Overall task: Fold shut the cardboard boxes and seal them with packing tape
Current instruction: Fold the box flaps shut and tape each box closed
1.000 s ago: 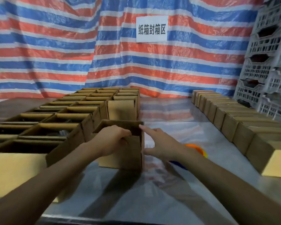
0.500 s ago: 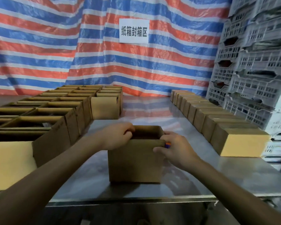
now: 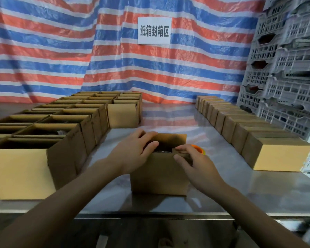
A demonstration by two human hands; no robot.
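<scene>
**Position.** The cardboard box [image 3: 159, 176] stands upright in the middle lane of the steel surface [image 3: 168, 119], near the front edge with a strip of bare metal before it. Its top is open and the far flap stands up.

**Edges and room.**
- Left: a block of open boxes [image 3: 61, 122], packed wall to wall, runs from the front edge to the back. A gap of bare metal separates it from the worked box.
- Right: a row of closed boxes [image 3: 240, 127] lines the surface. It is well apart from the worked box, with a broad free lane between.
- Behind: an orange tape roll [image 3: 198, 148] lies just beside the box's right rear, partly hidden by the right hand. Beyond it the lane runs clear to the striped tarp [image 3: 61, 51].
- Grey plastic crates [image 3: 284, 68] are stacked at the far right.

**Grips.**
- The left grip [image 3: 134, 153] lies over the box's left rim. Its fingers are fairly straight and spread across the opening, closing on nothing.
- The right grip [image 3: 195, 163] pinches the near right rim, thumb on the front face and fingers curled over the top edge.

**Change.**
- One second ago the box stood against the open block. It now stands free in the lane.
- Half a second ago the left fingers were hooked over the rim. They are now laid flat across the opening.
- More of the orange roll shows.
</scene>
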